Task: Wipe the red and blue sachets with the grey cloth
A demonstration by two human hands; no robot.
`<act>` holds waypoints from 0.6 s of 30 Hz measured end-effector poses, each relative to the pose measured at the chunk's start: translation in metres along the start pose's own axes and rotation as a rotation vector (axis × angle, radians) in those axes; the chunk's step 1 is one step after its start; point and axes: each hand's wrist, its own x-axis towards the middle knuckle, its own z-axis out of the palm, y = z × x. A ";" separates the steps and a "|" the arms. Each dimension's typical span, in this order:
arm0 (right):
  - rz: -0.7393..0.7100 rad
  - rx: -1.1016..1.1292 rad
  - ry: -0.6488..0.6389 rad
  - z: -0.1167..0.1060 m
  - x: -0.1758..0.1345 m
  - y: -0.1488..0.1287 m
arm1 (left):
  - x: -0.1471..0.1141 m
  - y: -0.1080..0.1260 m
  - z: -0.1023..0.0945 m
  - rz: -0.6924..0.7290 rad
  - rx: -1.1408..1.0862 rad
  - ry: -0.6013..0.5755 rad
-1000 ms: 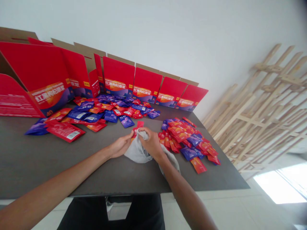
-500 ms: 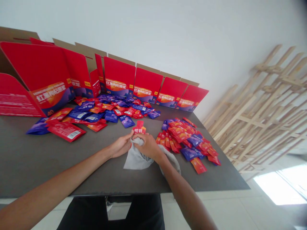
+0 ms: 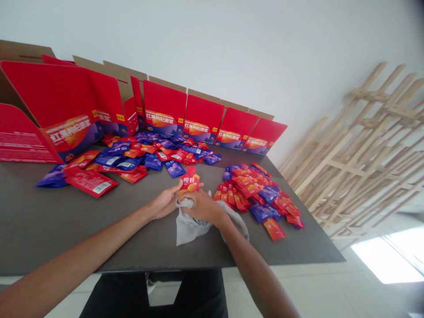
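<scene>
A red-orange pouch (image 3: 190, 179) with white lettering stands upright between my hands, near the middle of the table. My left hand (image 3: 166, 202) grips it by its left edge and from behind. My right hand (image 3: 201, 206) is closed on a grey cloth (image 3: 192, 229), pressed against the pouch's lower front, which the fingers and cloth cover. The cloth trails down and to the right onto the tabletop, passing under my right wrist. Right of my hands lies a pile of red and purple pouches (image 3: 251, 183), several of them fanned in a row at its left side.
A looser heap of red and purple pouches (image 3: 132, 154) spreads across the back left of the grey table (image 3: 139, 247). Open red cartons (image 3: 165, 106) line the back edge along the wall. Beyond the table's right end stand pale wooden racks (image 3: 357, 150).
My right hand and the cloth have slid down the pouch, so more of its printed front shows. The cloth's hanging corner has shifted slightly down and right. Both heaps stay as they were.
</scene>
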 end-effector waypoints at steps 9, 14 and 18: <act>0.140 0.052 0.501 -0.014 0.004 0.005 | 0.001 -0.006 0.002 -0.008 0.008 0.027; 0.059 -0.020 0.090 -0.007 0.001 0.001 | 0.004 -0.002 0.002 0.115 0.005 0.115; 0.030 -0.104 -0.125 -0.005 -0.001 -0.004 | 0.013 0.008 -0.002 0.286 0.046 0.361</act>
